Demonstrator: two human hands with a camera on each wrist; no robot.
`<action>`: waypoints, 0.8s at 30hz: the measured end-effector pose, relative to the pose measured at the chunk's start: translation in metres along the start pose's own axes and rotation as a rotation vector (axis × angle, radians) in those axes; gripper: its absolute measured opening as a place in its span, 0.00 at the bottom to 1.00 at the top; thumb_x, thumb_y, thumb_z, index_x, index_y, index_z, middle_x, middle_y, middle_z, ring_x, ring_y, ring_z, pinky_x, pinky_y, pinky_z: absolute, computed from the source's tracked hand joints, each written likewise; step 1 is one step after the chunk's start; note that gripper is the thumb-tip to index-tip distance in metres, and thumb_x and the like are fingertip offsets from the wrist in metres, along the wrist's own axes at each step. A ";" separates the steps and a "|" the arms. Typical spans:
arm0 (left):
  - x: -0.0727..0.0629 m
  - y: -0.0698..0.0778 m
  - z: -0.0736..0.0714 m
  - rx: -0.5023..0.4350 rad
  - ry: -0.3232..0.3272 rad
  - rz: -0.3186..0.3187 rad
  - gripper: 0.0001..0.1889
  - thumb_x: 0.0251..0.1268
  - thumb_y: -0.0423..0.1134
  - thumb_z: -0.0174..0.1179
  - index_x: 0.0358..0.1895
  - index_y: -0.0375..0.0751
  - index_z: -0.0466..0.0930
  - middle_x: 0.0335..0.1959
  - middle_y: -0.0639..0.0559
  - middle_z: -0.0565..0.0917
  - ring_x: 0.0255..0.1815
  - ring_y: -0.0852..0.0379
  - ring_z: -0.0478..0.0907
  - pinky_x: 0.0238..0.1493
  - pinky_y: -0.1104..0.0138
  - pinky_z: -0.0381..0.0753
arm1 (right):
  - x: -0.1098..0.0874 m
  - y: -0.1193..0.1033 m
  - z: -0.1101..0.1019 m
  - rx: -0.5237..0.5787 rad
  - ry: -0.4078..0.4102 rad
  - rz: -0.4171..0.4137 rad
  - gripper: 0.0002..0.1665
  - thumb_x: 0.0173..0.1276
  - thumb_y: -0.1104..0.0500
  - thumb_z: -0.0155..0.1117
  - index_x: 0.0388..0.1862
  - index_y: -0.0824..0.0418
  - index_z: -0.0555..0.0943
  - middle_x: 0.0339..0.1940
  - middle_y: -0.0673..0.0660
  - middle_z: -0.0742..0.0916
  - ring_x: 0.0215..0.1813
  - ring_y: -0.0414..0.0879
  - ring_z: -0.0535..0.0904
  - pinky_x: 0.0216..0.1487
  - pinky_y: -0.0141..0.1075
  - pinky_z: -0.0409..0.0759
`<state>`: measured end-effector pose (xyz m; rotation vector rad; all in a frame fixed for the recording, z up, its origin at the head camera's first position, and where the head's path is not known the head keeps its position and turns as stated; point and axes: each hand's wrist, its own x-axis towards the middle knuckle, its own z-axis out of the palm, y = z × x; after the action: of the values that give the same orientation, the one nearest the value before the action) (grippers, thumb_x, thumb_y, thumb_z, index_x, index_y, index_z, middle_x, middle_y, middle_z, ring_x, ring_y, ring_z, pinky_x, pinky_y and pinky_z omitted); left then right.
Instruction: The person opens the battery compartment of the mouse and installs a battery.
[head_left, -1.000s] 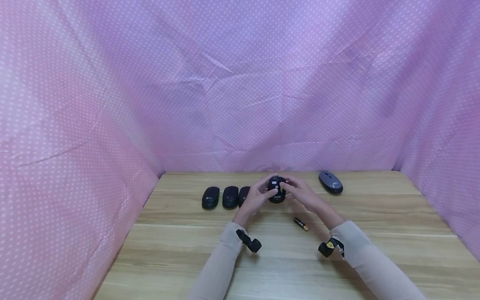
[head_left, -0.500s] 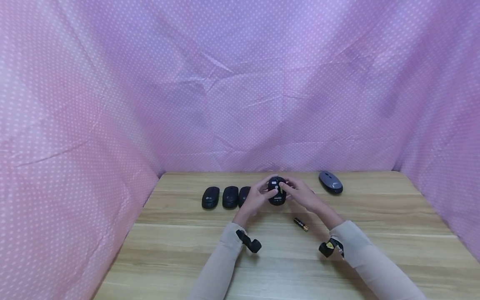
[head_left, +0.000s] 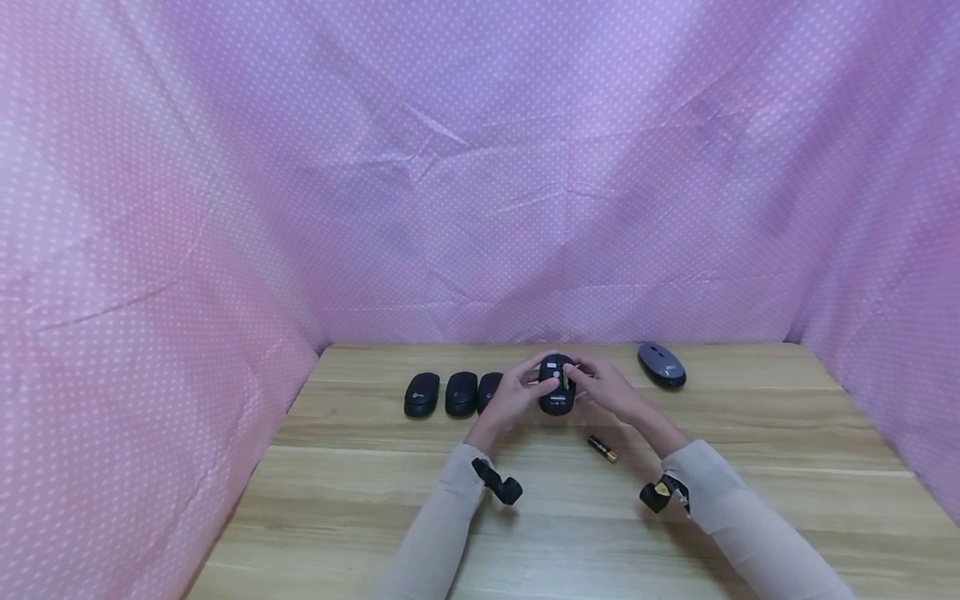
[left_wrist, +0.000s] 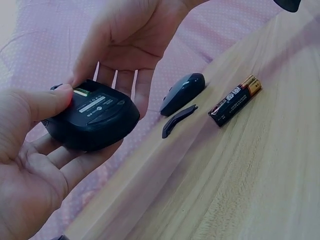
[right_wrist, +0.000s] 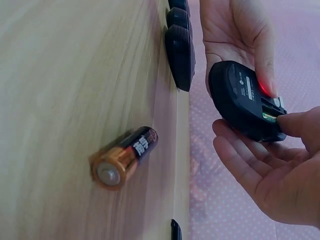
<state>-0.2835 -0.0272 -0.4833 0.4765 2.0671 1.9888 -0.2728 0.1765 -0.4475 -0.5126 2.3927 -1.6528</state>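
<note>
A black computer mouse (head_left: pixel 557 398) is held bottom side up between both hands, its label and open battery slot facing up. My left hand (head_left: pixel 514 392) grips it from the left, thumb on the underside and fingers beneath. From the other side my right hand (head_left: pixel 606 390) holds it, with the thumb tip at the battery slot. In the right wrist view a green-and-gold strip (right_wrist: pixel 270 117) shows inside the slot. An AA battery (head_left: pixel 602 448), black and copper, lies on the table below the hands. A thin curved black cover piece (left_wrist: pixel 179 121) rests on the table in the left wrist view.
Several black mice stand in a row to the left, among them an outer mouse (head_left: pixel 422 395) and a middle mouse (head_left: pixel 461 394). A grey mouse (head_left: pixel 662 365) sits at the back right. The wooden table (head_left: pixel 337 500) ends at a pink dotted curtain (head_left: pixel 480 208).
The mouse has shifted slightly toward me and to the right, and tilted so more of its underside shows. My right thumb has moved a little along with it. The battery has stayed put.
</note>
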 end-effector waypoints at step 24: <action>-0.001 -0.002 0.001 -0.051 0.015 -0.063 0.27 0.75 0.38 0.61 0.75 0.48 0.70 0.71 0.40 0.76 0.69 0.42 0.76 0.62 0.54 0.83 | 0.005 -0.007 -0.032 -0.343 -0.078 -0.077 0.18 0.80 0.59 0.55 0.56 0.73 0.81 0.44 0.68 0.88 0.43 0.62 0.86 0.41 0.46 0.87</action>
<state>-0.2817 -0.0265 -0.4854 0.3823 2.0087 2.0099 -0.2876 0.2002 -0.4286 -0.7164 2.6383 -1.2236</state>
